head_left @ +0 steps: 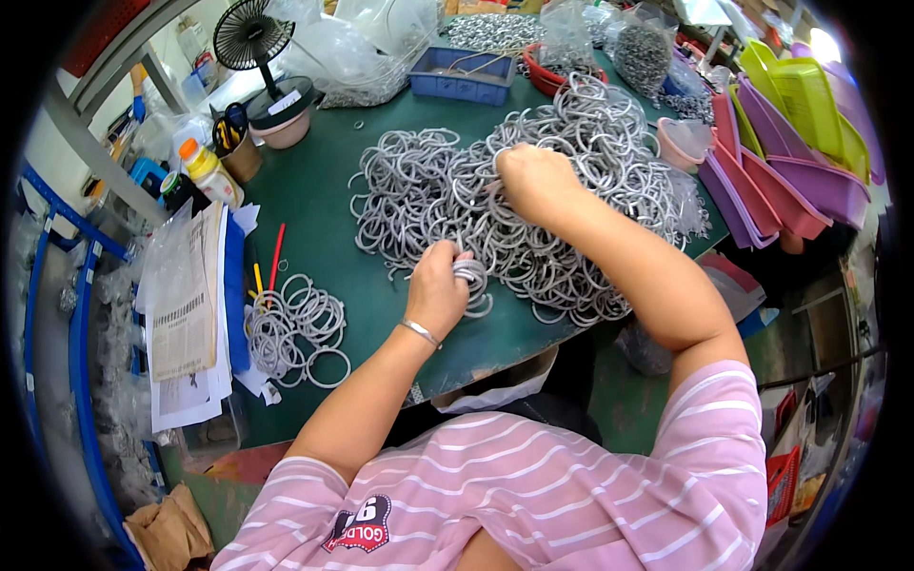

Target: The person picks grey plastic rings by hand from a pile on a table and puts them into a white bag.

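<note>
- Nearest: a person in a pink-and-white striped shirt [533, 495] is sitting at the near edge of a green table [314, 190], both forearms reaching away over it.
- Left hand [438, 285], with a thin metal bangle [420, 332] on the wrist, is closing around a small bundle of grey rings [471, 276], gripping it at the near edge of the big heap.
- Near left: a small set of loose rings [300, 328] is lying flat on the table, apart from the heap, just beside a stack of printed papers [186, 305] at the table's left edge.
- A red pencil [276, 257] is lying between that set and the papers, a little farther out.
- Middle: the large heap of grey rings [533, 190] is spreading across the table centre and right.
- Right hand [533, 176] is resting on top of the heap, fingers curled down into the rings; whether it is pinching one I cannot tell.
- Right edge: purple and pink plastic trays [771, 181] are stacked leaning, with green ones farther off.
- Far left: a small black desk fan [252, 38] is standing beside a cup holding scissors [233, 143] and a squeeze bottle with an orange cap [209, 171].
- Far centre: a blue plastic bin [464, 76] is sitting beyond the heap, with clear bags of small metal parts [638, 52] behind it.
</note>
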`<act>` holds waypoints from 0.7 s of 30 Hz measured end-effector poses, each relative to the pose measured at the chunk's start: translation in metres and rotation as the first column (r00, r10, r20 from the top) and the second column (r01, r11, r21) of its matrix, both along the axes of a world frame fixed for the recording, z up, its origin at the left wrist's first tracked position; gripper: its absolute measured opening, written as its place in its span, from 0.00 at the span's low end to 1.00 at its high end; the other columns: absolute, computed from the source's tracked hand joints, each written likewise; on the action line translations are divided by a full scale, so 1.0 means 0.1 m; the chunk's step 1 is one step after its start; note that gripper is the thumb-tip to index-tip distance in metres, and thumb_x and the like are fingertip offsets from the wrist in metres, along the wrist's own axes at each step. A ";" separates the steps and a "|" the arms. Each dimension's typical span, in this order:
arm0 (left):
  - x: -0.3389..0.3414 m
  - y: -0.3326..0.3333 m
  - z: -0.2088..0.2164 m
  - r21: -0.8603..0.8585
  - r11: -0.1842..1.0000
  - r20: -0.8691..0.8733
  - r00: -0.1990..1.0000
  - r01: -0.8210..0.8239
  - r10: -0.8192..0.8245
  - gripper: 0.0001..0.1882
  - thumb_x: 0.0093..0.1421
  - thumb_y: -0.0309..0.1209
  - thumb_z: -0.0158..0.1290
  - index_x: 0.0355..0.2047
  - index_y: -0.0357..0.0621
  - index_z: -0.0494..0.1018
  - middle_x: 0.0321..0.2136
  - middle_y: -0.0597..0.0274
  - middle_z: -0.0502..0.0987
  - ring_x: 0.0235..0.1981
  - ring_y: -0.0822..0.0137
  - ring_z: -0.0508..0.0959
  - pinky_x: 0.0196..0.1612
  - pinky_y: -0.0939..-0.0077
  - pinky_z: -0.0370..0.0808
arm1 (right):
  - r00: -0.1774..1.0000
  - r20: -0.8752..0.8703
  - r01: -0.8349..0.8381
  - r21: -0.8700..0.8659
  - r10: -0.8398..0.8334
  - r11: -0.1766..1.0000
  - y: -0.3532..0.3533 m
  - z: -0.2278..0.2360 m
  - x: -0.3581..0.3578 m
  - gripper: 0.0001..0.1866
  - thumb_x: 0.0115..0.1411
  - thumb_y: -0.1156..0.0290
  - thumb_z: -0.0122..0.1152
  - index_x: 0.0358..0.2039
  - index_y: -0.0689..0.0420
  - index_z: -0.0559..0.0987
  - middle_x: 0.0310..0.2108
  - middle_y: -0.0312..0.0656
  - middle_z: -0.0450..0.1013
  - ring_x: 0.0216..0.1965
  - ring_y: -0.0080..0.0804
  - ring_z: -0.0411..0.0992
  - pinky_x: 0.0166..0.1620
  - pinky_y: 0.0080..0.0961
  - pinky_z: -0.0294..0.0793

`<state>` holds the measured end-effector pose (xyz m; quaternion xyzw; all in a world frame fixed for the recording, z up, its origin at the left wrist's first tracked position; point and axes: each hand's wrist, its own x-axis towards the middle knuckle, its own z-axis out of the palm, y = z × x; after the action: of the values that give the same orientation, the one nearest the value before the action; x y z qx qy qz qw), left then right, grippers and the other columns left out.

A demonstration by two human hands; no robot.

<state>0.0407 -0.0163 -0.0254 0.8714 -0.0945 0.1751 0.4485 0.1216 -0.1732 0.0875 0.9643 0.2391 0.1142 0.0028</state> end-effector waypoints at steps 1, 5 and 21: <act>0.04 0.02 -0.02 -0.105 0.994 -0.127 0.992 -0.032 0.019 0.04 0.55 0.25 0.52 0.28 0.37 0.71 0.27 0.44 0.74 0.31 0.45 0.74 0.35 0.62 0.71 | 1.000 -0.011 -0.004 0.007 0.004 1.000 -0.07 0.00 0.01 0.09 0.48 0.69 0.62 0.27 0.61 0.80 0.30 0.51 0.76 0.35 0.48 0.76 0.37 0.38 0.76; 0.29 0.33 -0.36 -0.425 0.889 -0.406 0.914 -0.173 -0.016 0.08 0.53 0.21 0.49 0.33 0.36 0.75 0.26 0.53 0.79 0.28 0.63 0.78 0.33 0.71 0.73 | 0.944 -0.302 0.239 0.360 -0.129 0.902 -0.39 0.39 0.21 0.09 0.51 0.69 0.60 0.30 0.60 0.80 0.28 0.53 0.76 0.34 0.45 0.76 0.39 0.40 0.73; -0.05 0.40 0.03 -0.410 0.900 -0.226 0.973 -0.145 0.054 0.04 0.56 0.25 0.56 0.30 0.37 0.75 0.24 0.66 0.76 0.26 0.78 0.72 0.30 0.84 0.69 | 0.973 0.184 -0.187 0.287 0.138 0.940 -0.32 -0.02 0.25 0.07 0.50 0.77 0.52 0.31 0.62 0.75 0.30 0.54 0.72 0.35 0.53 0.71 0.38 0.40 0.72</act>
<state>0.0357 0.0238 -0.0223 0.7702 0.0384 0.1215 0.6249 0.1468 -0.2053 0.0856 0.9178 0.2969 0.2268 -0.1348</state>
